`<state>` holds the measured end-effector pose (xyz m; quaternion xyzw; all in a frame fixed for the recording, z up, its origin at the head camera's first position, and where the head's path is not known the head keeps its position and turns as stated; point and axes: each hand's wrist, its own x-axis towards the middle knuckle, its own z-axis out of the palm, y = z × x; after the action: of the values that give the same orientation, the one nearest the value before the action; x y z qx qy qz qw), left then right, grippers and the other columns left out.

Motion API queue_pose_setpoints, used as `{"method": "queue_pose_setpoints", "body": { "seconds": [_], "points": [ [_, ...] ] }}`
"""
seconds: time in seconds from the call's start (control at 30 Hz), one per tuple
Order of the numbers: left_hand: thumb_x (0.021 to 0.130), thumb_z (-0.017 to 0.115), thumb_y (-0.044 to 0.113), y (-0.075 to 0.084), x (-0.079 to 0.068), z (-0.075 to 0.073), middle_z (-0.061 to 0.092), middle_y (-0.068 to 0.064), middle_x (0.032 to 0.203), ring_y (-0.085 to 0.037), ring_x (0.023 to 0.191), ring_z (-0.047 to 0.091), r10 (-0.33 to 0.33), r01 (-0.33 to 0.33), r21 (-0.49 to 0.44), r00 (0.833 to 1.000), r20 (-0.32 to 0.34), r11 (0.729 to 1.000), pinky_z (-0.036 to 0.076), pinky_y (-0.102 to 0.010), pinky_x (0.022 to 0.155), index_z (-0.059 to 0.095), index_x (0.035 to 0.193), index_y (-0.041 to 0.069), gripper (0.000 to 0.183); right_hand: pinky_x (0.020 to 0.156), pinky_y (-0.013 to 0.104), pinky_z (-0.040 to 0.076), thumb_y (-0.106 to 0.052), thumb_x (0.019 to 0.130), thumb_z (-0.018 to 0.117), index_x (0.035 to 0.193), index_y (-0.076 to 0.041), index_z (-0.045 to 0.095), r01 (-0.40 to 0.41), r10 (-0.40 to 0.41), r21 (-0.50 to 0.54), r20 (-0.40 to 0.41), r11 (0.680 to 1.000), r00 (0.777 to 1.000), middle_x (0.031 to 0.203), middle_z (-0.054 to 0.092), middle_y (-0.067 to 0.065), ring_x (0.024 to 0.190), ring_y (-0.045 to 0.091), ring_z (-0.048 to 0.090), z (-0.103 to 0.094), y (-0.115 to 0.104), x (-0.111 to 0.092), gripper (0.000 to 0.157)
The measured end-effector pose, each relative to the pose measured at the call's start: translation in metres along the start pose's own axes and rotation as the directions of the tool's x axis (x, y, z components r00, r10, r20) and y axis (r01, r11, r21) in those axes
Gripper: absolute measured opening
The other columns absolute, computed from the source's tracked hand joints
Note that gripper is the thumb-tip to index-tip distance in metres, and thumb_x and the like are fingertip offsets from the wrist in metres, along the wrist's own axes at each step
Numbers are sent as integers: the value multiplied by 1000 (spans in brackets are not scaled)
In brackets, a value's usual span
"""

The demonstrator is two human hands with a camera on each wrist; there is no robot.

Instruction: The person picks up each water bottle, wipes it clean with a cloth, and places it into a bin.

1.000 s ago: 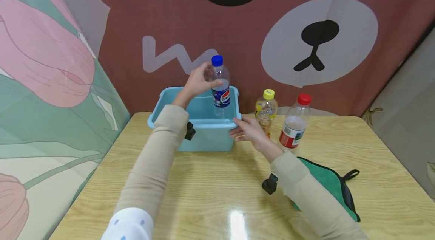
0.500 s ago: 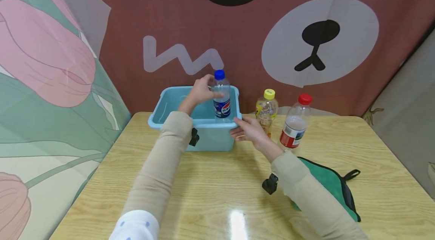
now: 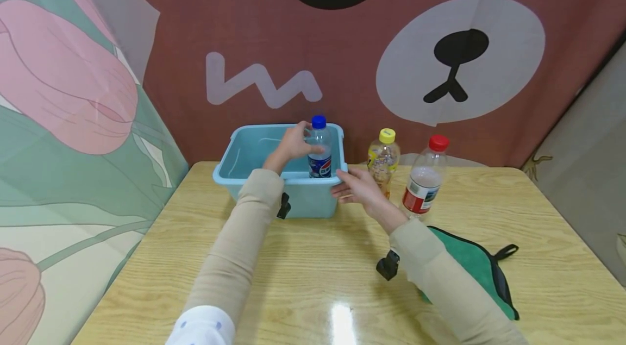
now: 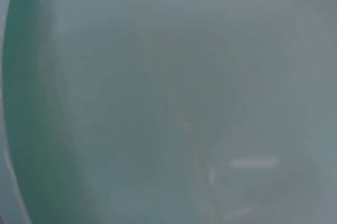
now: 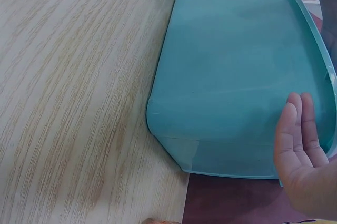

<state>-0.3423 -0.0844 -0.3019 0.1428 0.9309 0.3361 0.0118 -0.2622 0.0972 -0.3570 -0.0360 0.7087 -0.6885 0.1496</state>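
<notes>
In the head view my left hand [image 3: 295,142] grips a clear plastic bottle [image 3: 320,141] with a blue cap and blue label, thumb in front. The bottle is upright inside a light blue plastic tub [image 3: 293,198], its base hidden behind the front rim. At the tub's front right corner my right hand [image 3: 359,187] holds the rim, thumb at the edge and fingers below on the outside. The right wrist view has the right hand's [image 5: 305,166] fingers lying straight along the tub's wall [image 5: 226,60]. Blurred plastic of the tub [image 4: 158,97] fills the left wrist view.
Right of the tub stand a yellow-capped bottle [image 3: 383,157] and a larger red-capped bottle [image 3: 425,176]. A green cloth [image 3: 469,258] with black edging lies partly under the right forearm. A patterned fabric backdrop [image 3: 342,51] hangs directly behind the wooden table [image 3: 293,280].
My left hand has lowered the blue-capped bottle further into the tub, moving slightly right. The right hand and the tub have stayed where they were.
</notes>
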Motion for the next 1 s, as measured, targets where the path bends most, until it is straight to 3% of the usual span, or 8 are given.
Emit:
{"method": "queue_pose_setpoints", "body": {
  "seconds": [0.47, 0.8, 1.0],
  "points": [
    [81, 70, 26, 0, 0, 3, 47, -17, 128, -30, 113, 49, 6, -5, -13, 1000, 26, 1000, 46, -39, 89, 29, 139, 5, 74, 68, 33, 54, -30, 96, 46, 132, 4, 39, -1, 1, 20, 5, 1000, 1000, 79, 66, 6, 72, 15, 64, -1, 1, 1, 50],
    [82, 68, 22, 1, -9, -5, 43, -18, 132, -32, 118, 44, 29, -29, -28, 999, 19, 999, 44, -41, 91, 21, 143, 6, 78, 74, 40, 53, -31, 96, 45, 137, -1, 35, 12, -12, 14, -4, 1000, 1000, 82, 66, 9, 75, 18, 65, 2, 2, -2, 52],
    [83, 67, 21, 5, -18, -9, 43, -17, 132, -32, 119, 44, 56, -55, -46, 998, 6, 997, 44, -42, 91, 21, 142, 5, 77, 71, 36, 54, -32, 96, 46, 143, -4, 22, 7, -7, 22, -39, 1000, 999, 85, 66, 10, 72, 16, 65, 4, -1, -7, 60]
  ]
}}
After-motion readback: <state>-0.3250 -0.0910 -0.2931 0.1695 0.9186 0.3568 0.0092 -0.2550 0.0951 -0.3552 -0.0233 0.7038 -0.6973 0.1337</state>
